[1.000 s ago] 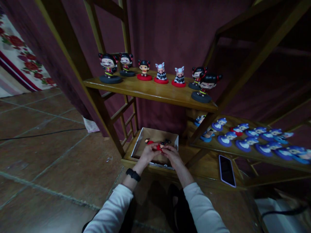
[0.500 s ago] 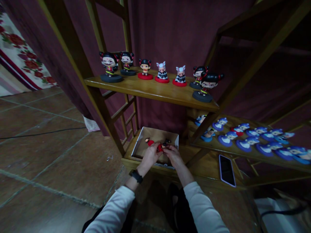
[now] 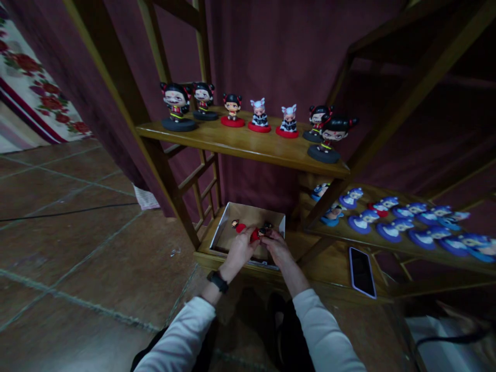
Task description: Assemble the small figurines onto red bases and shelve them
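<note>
Barely shifted, the left hand (image 3: 239, 249) and right hand (image 3: 277, 249) pinch a small red-based, black-haired toy figurine (image 3: 254, 235) between them (base leftward, lying crosswise) over the open cardboard box (image 3: 223, 223).

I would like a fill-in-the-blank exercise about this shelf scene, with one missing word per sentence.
The left hand and the right hand hold a small red figurine over an open cardboard ____.
The upper shelf carries ____ standing figurines.
The black watch sits on the ____ wrist.
The phone lies to the ____ of the hands.
Missing words: box, seven, left, right.
</note>
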A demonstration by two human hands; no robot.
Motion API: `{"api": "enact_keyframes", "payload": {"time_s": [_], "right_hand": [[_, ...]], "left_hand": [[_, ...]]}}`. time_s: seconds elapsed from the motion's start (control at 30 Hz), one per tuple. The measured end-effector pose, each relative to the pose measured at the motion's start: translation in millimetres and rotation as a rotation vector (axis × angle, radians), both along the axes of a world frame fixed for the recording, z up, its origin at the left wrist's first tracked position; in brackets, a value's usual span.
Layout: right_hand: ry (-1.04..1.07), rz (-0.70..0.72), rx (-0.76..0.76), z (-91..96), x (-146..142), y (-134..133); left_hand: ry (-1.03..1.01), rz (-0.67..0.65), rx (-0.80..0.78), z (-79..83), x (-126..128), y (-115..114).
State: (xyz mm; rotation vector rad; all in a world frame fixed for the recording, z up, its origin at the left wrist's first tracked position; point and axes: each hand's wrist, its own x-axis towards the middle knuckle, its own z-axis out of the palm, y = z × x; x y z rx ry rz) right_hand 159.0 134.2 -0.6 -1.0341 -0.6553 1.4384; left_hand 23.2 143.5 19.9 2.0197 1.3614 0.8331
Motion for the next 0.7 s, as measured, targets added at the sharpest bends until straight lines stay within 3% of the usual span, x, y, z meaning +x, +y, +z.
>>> {"api": "enact_keyframes", "payload": {"time_s": [0.23, 0.57, 0.7], "right_hand": [[0.005, 0.006, -0.029, 9.7, -3.7, -3.2], [-0.047, -0.006, -0.034, 9.5, -5.7, -3.7], [-0.054, 0.012, -0.037, 11.1, -5.9, -5.1]], "left_hand": [[-0.177, 0.062, -0.161, -1.4, -3.2, 7.9], [-0.286, 0.079, -0.206, -0.6, -3.1, 9.0], [-0.483, 0.041, -0.357, -7.7, -2.1, 13.5]]}}
